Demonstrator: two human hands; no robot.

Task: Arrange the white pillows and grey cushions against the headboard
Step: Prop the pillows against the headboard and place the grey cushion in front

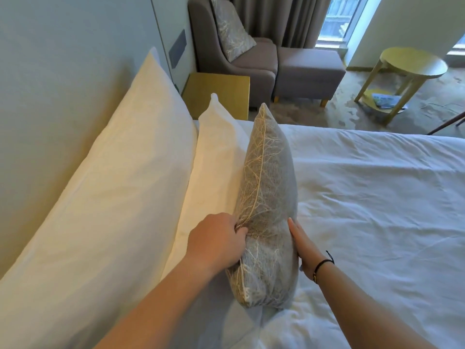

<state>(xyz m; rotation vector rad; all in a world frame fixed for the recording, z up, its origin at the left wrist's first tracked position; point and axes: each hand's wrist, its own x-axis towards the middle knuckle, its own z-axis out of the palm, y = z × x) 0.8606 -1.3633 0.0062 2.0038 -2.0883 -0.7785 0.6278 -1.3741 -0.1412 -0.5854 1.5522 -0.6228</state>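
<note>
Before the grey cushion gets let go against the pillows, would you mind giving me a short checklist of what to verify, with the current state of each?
1. Left hand has a grip on the grey cushion: ok, fingers pinch its piped edge.
2. Right hand steadies the far face: ok, flat fingers press it.
3. Cushion stands on edge on the white duvet: ok.
4. Cushion leans on the smaller white pillow: ok, they touch.
5. Large white pillow rests against the headboard: ok.
6. Second grey cushion is on the bed: not ok, it sits on the armchair.
</note>
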